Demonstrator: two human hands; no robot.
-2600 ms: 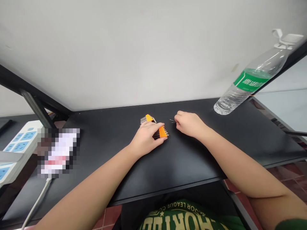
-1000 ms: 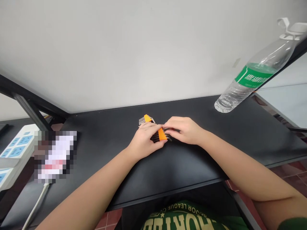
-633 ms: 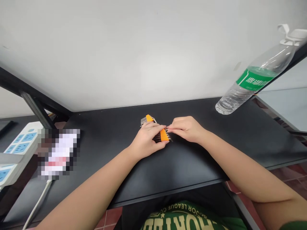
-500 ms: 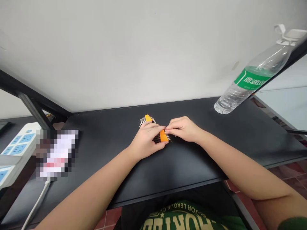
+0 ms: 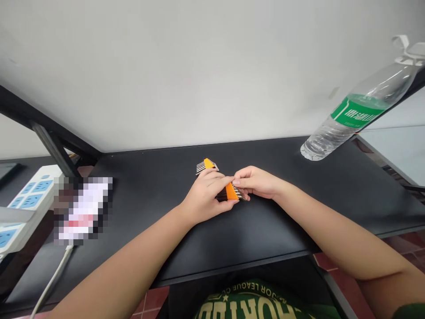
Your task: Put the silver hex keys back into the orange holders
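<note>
An orange holder (image 5: 231, 192) with a row of dark metal keys lies on the black table (image 5: 159, 199). My left hand (image 5: 206, 197) lies over it, palm down, and presses it to the table; the holder's far end (image 5: 208, 164) sticks out beyond my fingers. My right hand (image 5: 257, 182) pinches at the keys' ends on the holder's right side, thumb and forefinger together. Both hands meet over the holder, so its middle is hidden.
A clear water bottle (image 5: 355, 116) with a green label stands at the back right of the table. A white power strip (image 5: 23, 206) with blue sockets and a blurred flat object (image 5: 83, 210) with a white cable lie at the left. A white wall rises behind.
My right hand held a small key to the right of the holder, then came left to it. It now pinches at the holder's right side. My left hand has stayed on the holder.
</note>
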